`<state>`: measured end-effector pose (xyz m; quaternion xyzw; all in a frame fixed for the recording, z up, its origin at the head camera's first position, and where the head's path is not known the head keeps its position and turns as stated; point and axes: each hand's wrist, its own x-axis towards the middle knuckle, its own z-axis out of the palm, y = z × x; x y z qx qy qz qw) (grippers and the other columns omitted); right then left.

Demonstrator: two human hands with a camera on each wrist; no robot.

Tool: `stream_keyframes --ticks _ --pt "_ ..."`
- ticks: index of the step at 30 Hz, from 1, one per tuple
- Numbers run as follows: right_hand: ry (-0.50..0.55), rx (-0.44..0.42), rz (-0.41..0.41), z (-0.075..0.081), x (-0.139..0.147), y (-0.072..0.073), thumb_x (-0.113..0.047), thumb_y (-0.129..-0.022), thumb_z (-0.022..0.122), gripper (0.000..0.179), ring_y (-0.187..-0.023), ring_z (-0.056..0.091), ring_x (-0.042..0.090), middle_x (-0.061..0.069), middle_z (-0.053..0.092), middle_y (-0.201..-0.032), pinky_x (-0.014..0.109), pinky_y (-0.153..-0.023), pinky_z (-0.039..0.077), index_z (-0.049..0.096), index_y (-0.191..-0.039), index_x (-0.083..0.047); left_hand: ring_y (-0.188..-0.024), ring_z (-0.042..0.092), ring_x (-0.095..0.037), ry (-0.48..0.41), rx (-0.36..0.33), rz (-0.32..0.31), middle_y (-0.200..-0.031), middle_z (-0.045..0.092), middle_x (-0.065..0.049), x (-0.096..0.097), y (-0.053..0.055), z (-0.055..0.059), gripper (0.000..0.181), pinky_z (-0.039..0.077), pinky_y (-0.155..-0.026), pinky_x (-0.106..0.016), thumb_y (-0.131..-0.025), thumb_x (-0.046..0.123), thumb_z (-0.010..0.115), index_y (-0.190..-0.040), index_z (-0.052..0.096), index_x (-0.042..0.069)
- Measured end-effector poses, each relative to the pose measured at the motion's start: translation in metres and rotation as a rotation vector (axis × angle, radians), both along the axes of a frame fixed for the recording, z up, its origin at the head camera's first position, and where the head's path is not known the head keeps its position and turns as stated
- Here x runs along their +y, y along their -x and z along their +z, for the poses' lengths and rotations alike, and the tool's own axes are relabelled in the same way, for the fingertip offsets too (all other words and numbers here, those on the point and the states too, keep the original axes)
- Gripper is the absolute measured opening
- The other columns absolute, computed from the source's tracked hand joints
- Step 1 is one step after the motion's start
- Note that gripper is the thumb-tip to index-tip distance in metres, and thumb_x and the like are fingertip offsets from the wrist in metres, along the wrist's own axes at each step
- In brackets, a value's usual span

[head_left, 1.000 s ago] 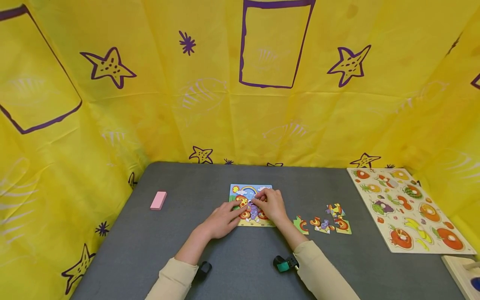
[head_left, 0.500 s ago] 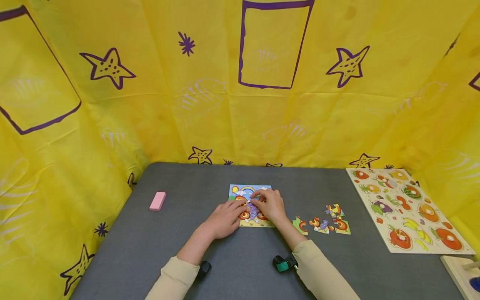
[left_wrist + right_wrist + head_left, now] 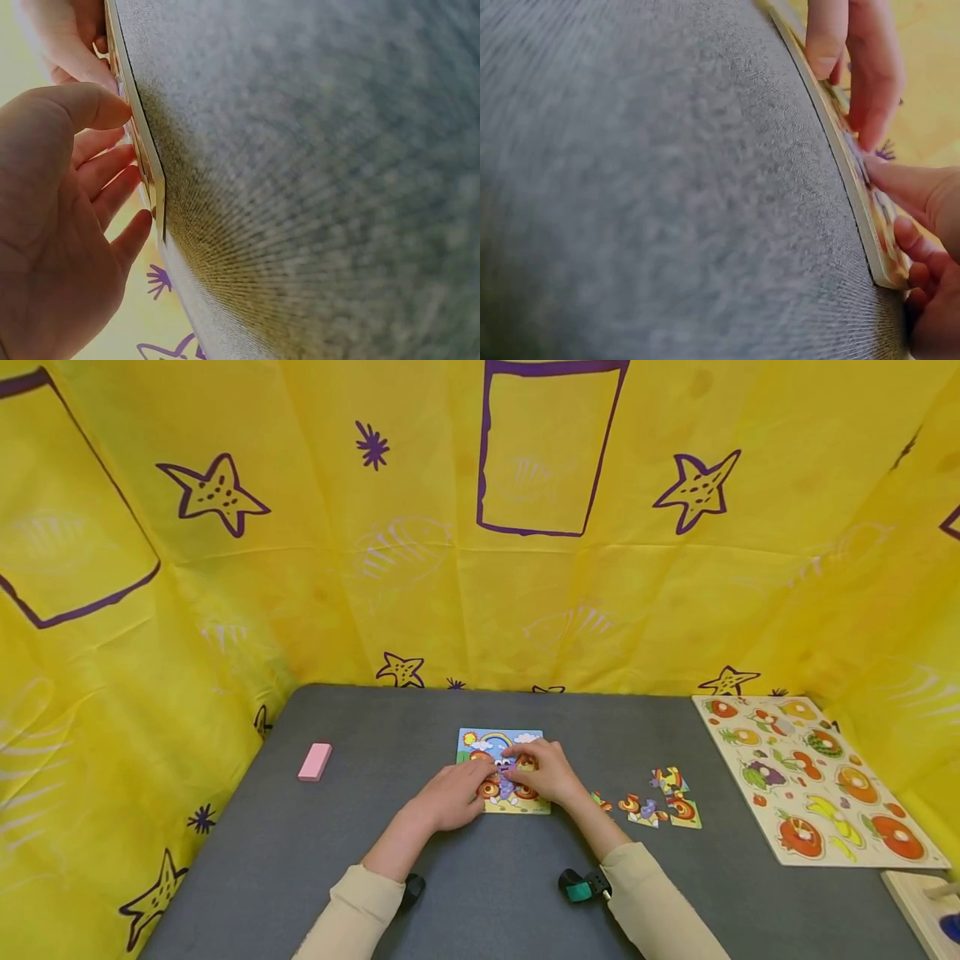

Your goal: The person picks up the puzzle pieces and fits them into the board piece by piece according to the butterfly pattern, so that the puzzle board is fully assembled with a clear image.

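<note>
A jigsaw puzzle (image 3: 493,740) with a butterfly picture and blue sky lies on the dark table. My left hand (image 3: 450,795) reaches over its left side with outstretched fingers, the fingertips touching the picture near the middle. From the right, my right hand (image 3: 553,774) curves its thumb and index finger around a purple puzzle piece with a face (image 3: 504,765) at the puzzle's centre. In the right wrist view the right thumb (image 3: 894,178) touches the picture, and the other fingers are curled near the board's edge. The left thumb (image 3: 101,106) shows at the edge in the left wrist view.
Loose puzzle pieces (image 3: 642,812) lie right of the puzzle, one partly covered by my right forearm. A fruit board (image 3: 757,810) lies farther right, near a wooden item (image 3: 911,902) at the corner. A pink block (image 3: 315,762) sits on the left. Yellow cloth (image 3: 450,610) surrounds the table.
My right wrist has shifted slightly right, and its thumb and index finger stand wider apart, so the purple face shows more. The left hand has edged slightly inward.
</note>
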<state>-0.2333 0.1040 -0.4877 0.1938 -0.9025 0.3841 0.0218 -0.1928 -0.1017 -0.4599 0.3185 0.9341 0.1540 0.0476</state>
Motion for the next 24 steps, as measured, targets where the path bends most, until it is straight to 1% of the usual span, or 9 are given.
stream_keyframes --ticks 2,4,7,9,12,15,17,22,24 --pt "0.003 0.003 0.009 0.000 0.002 -0.002 -0.018 -0.081 0.080 0.025 -0.084 0.045 0.019 0.001 0.060 -0.086 0.037 -0.075 0.033 0.075 -0.105 -0.013 -0.132 0.044 -0.027 0.004 0.014 -0.012 -0.142 0.049 -0.012 0.000 0.000 0.000 0.046 0.038 -0.104 -0.050 -0.093 0.013 0.058 -0.138 0.053 0.005" --pt "0.004 0.031 0.018 0.000 0.002 -0.003 -0.017 -0.082 0.079 0.025 -0.085 0.047 0.021 0.004 0.061 -0.086 0.039 -0.077 0.034 0.074 -0.105 -0.011 -0.130 0.045 -0.028 0.019 0.043 -0.024 -0.142 0.049 -0.012 0.001 0.000 0.000 0.047 0.039 -0.103 -0.050 -0.093 0.013 0.057 -0.139 0.054 0.007" --pt "0.009 0.077 0.008 0.000 0.003 -0.006 -0.015 -0.081 0.079 0.024 -0.086 0.048 0.023 0.006 0.063 -0.089 0.040 -0.078 0.035 0.074 -0.104 -0.010 -0.126 0.048 -0.027 0.034 0.085 -0.029 -0.140 0.050 -0.012 0.002 0.000 0.000 0.046 0.042 -0.100 -0.049 -0.094 0.014 0.056 -0.139 0.056 0.010" --pt "0.019 0.098 -0.014 0.000 0.007 -0.009 -0.014 -0.081 0.079 0.024 -0.086 0.049 0.024 0.006 0.064 -0.090 0.039 -0.076 0.036 0.074 -0.104 -0.010 -0.125 0.048 -0.028 0.037 0.102 -0.033 -0.139 0.050 -0.012 0.003 0.001 0.000 0.045 0.042 -0.098 -0.050 -0.094 0.014 0.056 -0.139 0.056 0.011" --pt "0.069 0.094 -0.073 0.002 0.018 -0.015 -0.014 -0.082 0.079 0.022 -0.083 0.047 0.022 0.005 0.064 -0.089 0.037 -0.071 0.036 0.074 -0.103 -0.010 -0.125 0.047 -0.028 0.037 0.108 -0.037 -0.137 0.050 -0.013 0.004 0.001 0.001 0.044 0.042 -0.098 -0.050 -0.094 0.014 0.057 -0.138 0.057 0.011" --pt "0.120 0.090 -0.135 0.005 0.038 -0.022 -0.013 -0.083 0.077 0.019 -0.081 0.047 0.023 0.005 0.064 -0.090 0.035 -0.070 0.036 0.075 -0.102 -0.010 -0.129 0.044 -0.028 0.042 0.088 -0.036 -0.140 0.048 -0.013 0.004 0.001 0.001 0.045 0.039 -0.102 -0.048 -0.094 0.015 0.057 -0.139 0.056 0.010" --pt "0.133 0.076 -0.167 0.008 0.054 -0.025 -0.014 -0.084 0.075 0.018 -0.084 0.049 0.023 0.006 0.065 -0.093 0.036 -0.072 0.037 0.075 -0.102 -0.010 -0.132 0.041 -0.028 0.042 0.063 -0.035 -0.144 0.045 -0.012 0.004 0.000 0.000 0.046 0.037 -0.105 -0.047 -0.095 0.014 0.056 -0.140 0.054 0.009" --pt "0.093 0.025 -0.259 0.015 0.101 -0.034 -0.019 -0.088 0.072 0.021 -0.089 0.052 0.026 0.010 0.066 -0.103 0.039 -0.076 0.039 0.074 -0.107 -0.010 -0.141 0.032 -0.028 0.011 -0.057 -0.045 -0.153 0.036 -0.013 0.004 0.000 0.001 0.048 0.029 -0.112 -0.043 -0.097 0.012 0.053 -0.144 0.047 0.004" --pt "0.056 0.029 -0.294 0.017 0.122 -0.038 -0.020 -0.089 0.072 0.023 -0.088 0.053 0.028 0.013 0.065 -0.106 0.040 -0.076 0.039 0.073 -0.109 -0.008 -0.143 0.030 -0.028 -0.001 -0.100 -0.043 -0.154 0.034 -0.014 0.004 -0.001 0.001 0.049 0.027 -0.114 -0.042 -0.098 0.012 0.051 -0.145 0.045 0.003"
